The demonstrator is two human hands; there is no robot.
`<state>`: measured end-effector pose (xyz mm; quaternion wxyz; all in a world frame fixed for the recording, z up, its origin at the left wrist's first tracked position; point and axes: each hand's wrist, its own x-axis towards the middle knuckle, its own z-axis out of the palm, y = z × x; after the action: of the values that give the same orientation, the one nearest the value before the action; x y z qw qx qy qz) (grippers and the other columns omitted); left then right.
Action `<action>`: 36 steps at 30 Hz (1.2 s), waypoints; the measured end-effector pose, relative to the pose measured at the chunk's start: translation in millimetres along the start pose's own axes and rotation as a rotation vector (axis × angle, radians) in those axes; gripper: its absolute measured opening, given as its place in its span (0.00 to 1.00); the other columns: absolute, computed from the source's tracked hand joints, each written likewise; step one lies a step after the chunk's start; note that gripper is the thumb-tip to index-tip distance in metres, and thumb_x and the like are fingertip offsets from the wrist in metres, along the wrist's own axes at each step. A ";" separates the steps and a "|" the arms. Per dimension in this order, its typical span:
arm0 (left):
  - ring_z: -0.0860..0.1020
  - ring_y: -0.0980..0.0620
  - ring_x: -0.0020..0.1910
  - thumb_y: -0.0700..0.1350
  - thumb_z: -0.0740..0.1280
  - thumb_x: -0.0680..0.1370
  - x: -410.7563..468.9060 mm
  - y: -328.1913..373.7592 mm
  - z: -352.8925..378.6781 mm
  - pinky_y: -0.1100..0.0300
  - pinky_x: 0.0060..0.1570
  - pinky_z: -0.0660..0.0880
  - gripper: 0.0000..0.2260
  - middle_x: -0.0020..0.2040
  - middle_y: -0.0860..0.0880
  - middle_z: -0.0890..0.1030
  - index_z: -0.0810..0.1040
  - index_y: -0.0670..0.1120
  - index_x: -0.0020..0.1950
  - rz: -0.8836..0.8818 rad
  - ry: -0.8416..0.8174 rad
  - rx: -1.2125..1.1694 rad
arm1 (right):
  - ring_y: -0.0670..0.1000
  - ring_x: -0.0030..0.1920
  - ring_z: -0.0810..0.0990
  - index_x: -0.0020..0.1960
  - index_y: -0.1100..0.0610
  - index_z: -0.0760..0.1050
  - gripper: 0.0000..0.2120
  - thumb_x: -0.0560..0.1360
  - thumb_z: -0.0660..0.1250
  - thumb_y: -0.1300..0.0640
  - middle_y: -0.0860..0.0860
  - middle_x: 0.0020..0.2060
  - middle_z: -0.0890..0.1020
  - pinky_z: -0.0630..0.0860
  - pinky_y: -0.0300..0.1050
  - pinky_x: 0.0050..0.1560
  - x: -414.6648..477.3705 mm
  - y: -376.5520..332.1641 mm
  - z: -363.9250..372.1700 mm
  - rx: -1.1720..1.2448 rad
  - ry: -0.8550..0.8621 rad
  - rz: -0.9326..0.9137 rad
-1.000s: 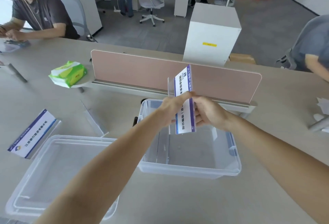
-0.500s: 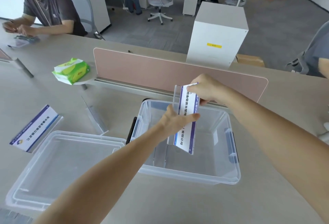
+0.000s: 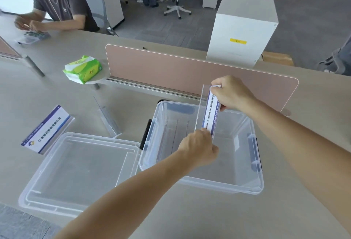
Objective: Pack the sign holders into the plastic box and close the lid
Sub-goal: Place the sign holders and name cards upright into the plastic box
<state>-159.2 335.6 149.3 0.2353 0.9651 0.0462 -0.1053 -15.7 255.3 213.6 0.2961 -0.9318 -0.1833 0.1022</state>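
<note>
Over the open plastic box [image 3: 224,183] near the table's [image 3: 190,216] middle, an acrylic sign holder [image 3: 209,111] stands nearly on end, its top pinched in the right hand [image 3: 230,94] and its lower end gripped by the left hand [image 3: 199,148], while the lid [image 3: 76,172] lies just left of the box.

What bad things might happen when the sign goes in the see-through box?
1. The sign holder is gripped only at its ends by the left hand and right hand, so it might slip and drop into the plastic box.
2. It is going in on edge and may tip against the clear holders already inside.
3. The lid lies beside the box; a forearm could bump it.
</note>
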 end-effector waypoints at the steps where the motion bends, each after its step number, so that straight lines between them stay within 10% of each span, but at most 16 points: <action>1: 0.78 0.38 0.49 0.44 0.58 0.77 -0.6 1.5 2.1 0.55 0.40 0.69 0.08 0.42 0.44 0.71 0.69 0.41 0.51 0.010 0.017 -0.003 | 0.53 0.25 0.83 0.40 0.53 0.75 0.09 0.76 0.59 0.55 0.55 0.34 0.82 0.79 0.46 0.35 -2.7 1.8 3.7 0.023 0.028 -0.015; 20: 0.79 0.38 0.46 0.43 0.57 0.77 25.4 -32.4 63.9 0.52 0.41 0.75 0.07 0.47 0.40 0.78 0.70 0.40 0.49 -0.027 -0.329 0.026 | 0.57 0.44 0.82 0.56 0.54 0.74 0.18 0.79 0.55 0.42 0.48 0.38 0.79 0.79 0.55 0.52 18.1 99.7 111.1 0.092 -0.169 0.234; 29: 0.80 0.39 0.51 0.41 0.56 0.77 56.7 -41.5 89.8 0.53 0.41 0.75 0.13 0.52 0.39 0.79 0.73 0.37 0.57 -0.186 -0.542 -0.033 | 0.64 0.56 0.77 0.59 0.68 0.72 0.28 0.83 0.50 0.43 0.65 0.56 0.78 0.76 0.62 0.58 37.2 129.3 160.4 0.247 -0.288 0.309; 36: 0.80 0.40 0.50 0.41 0.56 0.78 61.6 -49.0 104.0 0.54 0.41 0.75 0.12 0.50 0.42 0.79 0.73 0.38 0.58 -0.237 -0.624 0.000 | 0.55 0.39 0.68 0.39 0.58 0.62 0.19 0.84 0.49 0.49 0.54 0.35 0.68 0.62 0.49 0.41 37.3 145.6 187.9 0.239 -0.268 0.313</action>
<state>-124.9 333.2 23.5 0.2241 0.8743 0.0836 -0.4223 3.0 256.7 -26.3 0.3579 -0.8853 -0.0608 0.2905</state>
